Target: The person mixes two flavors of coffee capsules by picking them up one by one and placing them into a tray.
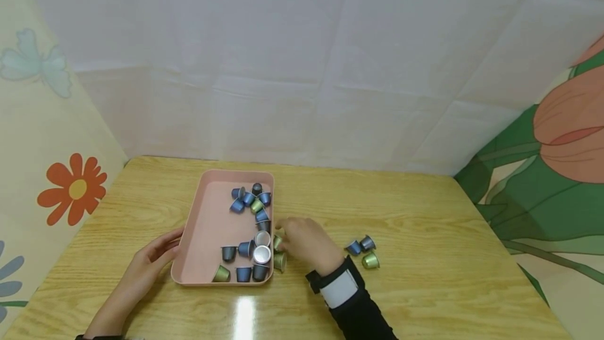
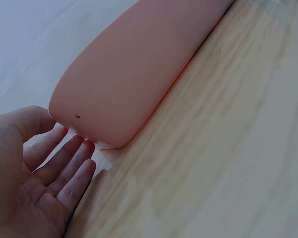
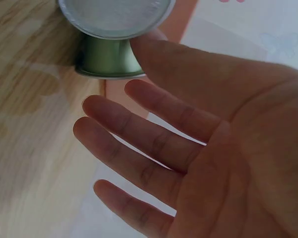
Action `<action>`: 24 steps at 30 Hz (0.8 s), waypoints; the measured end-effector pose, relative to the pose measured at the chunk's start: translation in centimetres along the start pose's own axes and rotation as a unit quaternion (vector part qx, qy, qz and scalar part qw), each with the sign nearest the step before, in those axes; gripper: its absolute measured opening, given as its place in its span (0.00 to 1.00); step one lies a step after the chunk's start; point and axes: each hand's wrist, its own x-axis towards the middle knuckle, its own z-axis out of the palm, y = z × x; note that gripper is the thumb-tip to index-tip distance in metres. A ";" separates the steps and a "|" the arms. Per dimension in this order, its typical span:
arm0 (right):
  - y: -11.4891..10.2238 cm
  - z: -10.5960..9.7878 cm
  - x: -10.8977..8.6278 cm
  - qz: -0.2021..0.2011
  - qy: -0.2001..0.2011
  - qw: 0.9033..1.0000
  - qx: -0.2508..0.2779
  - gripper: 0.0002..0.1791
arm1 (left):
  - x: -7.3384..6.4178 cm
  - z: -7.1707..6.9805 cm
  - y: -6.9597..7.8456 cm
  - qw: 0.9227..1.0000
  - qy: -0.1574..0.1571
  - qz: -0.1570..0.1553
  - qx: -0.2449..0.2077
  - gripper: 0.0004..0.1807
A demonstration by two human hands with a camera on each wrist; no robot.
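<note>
A pink tray [image 1: 207, 235] holds blue, dark and green coffee capsules, mostly along its right side. At the tray's left wall my left hand [image 1: 150, 262] touches the outside with loosely extended fingers [image 2: 72, 163]. My right hand [image 1: 306, 243] is beside the tray's right wall, next to a green capsule [image 1: 277, 243] partly hidden by it. Another green capsule [image 1: 280, 262] lies just nearer along that wall. In the right wrist view, the thumb is against a green capsule [image 3: 107, 55], with a foil lid [image 3: 116, 15] above it; the other fingers [image 3: 139, 131] are spread and nearly straight.
On the wooden table [image 1: 424, 277], right of my right wrist, lie a blue capsule [image 1: 353, 247], a dark one [image 1: 367, 243] and a green one [image 1: 370, 261]. A white cloth [image 1: 302, 67] hangs behind; printed panels stand at both sides.
</note>
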 end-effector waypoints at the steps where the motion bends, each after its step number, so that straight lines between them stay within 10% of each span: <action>1: 0.0 0.1 0.0 0.000 -0.002 1.000 0.000 0.20 | 0.0 0.0 0.0 1.000 0.000 0.001 -0.002 0.25; 24: -0.2 1.3 0.5 -0.013 -0.004 0.999 -0.041 0.16 | 0.0 0.0 -0.1 1.000 0.001 0.005 0.002 0.25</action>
